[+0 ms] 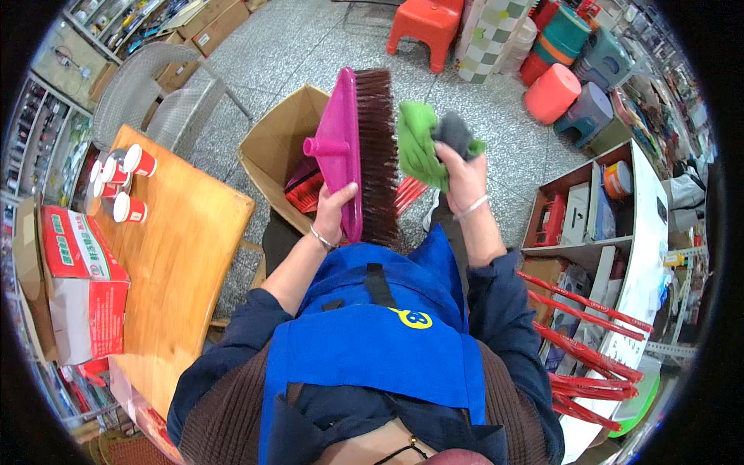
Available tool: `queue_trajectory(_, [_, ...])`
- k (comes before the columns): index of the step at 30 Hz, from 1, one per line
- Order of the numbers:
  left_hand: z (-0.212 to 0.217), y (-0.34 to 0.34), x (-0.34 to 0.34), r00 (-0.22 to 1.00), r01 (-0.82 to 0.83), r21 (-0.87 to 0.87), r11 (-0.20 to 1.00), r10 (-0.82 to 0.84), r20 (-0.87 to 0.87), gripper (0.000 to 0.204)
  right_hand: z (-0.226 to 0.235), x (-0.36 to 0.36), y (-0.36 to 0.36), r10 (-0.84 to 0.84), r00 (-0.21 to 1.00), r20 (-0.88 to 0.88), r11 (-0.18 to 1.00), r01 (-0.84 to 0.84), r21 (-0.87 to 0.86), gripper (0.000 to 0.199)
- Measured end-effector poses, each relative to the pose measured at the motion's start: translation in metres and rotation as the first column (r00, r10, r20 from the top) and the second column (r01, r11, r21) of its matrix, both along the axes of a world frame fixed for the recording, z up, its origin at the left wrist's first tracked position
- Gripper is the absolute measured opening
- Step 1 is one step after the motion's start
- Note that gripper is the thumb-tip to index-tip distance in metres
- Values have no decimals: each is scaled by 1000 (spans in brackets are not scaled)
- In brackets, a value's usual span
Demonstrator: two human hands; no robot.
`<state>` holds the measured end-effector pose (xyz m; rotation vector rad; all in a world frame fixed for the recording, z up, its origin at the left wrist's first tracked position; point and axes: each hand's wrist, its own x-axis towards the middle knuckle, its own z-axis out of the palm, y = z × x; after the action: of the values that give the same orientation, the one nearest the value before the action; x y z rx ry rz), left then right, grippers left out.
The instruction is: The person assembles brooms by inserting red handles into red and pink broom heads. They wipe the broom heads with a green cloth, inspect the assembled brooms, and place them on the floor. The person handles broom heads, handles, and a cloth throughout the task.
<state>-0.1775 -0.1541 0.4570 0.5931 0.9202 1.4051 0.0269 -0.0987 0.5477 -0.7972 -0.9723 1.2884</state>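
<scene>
In front of my apron, my left hand [333, 215] grips the near end of a magenta broom head [339, 116]. Its dark bristles [377, 155] face right, and its empty handle socket points left. To the right of the bristles, my right hand [465, 180] is closed around a bunched green cloth [419, 143]. A dark grey, rounded piece [454, 132] shows at its fingers; whether it belongs to the cloth I cannot tell. The cloth is held close beside the bristles. Below the broom head, an open cardboard box [271, 139] holds red and dark items.
On the left stands a wooden table [186, 225] with red-and-white paper cups [130, 208] and a red-and-white carton [85, 287]. A grey woven chair [182, 108] is behind it. At right is a white shelf unit [632, 194] with several red-wrapped sticks [589, 356]. Stools [425, 31] stand farther back.
</scene>
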Motion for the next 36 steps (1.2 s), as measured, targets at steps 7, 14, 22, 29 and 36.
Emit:
queue_trajectory(7, [19,-30,18,942,115,219,969,-35,-335,38,45,-60,34,-543,441,715,787,-31,616,48])
queue_trajectory(14, [13,-25,9,808,93,167,982,24,-588,40,26,-67,26,-488,296,821,825,-152,545,46])
queue_trajectory(22, [3,-9,10,833,53,162,985,46,-551,35,-1,-56,-7,-251,364,897,901,-249,354,34])
queue_trajectory(29, [26,12,-7,995,104,145,984,-104,-4,22,-13,-14,-23,211,933,291,934,-104,-343,23])
queue_trajectory(36, [33,25,10,999,42,111,993,-39,-26,36,6,-47,-11,54,860,507,988,-120,99,28])
